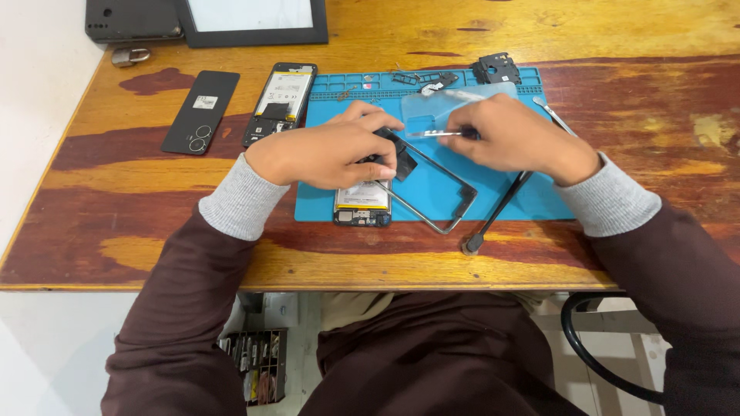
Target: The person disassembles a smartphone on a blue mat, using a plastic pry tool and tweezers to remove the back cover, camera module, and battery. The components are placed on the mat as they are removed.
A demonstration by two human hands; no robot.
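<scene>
An opened phone [362,202] is pinned flat on the blue mat [509,192] by the left hand [327,154], whose fingers are pressed down and curled over its upper part – only the lower end with the battery is seen below the palm. A small black piece [402,160] lies just under the left fingertips. Tweezers [432,134] are gripped in the closed fingers of the right hand [512,139], the tips pointing left towards the left fingers. A thin metal frame [447,196] lies tilted on the mat just beside the phone, partly covered by both hands. A dark rod-like tool [497,212] runs from under the right wrist over the mat's front edge onto the wooden worktop [655,100]. At the mat's far edge a clear plastic sheet [432,104] and small black parts [497,69] are laid. Left of the mat – well apart from the hands – a second opened phone [279,104] and a black back cover [200,112] are set.
</scene>
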